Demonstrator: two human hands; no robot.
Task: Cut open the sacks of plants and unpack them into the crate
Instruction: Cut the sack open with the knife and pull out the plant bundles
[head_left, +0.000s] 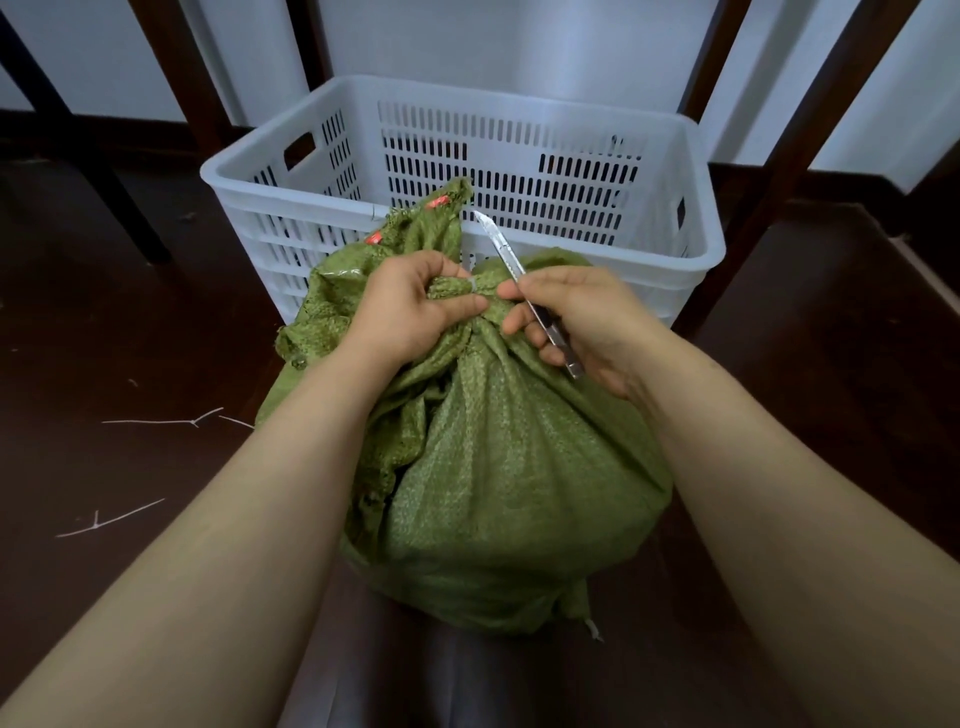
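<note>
In front of the white slotted plastic crate (519, 171), the left hand (410, 306) clenches the tied neck of the green woven sack (498, 467). The right hand (576, 322) grips a slim metal utility knife (524, 291) just beside that neck, blade pointing toward the crate.

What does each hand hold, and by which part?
The left hand grips the green sack at its tied neck; the right hand holds the utility knife by its handle, blade pointing up.

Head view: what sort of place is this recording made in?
Probably an ordinary indoor room, not a field or greenhouse: a dark polished floor, plain pale walls, and dark wooden furniture legs standing around the white crate.
</note>
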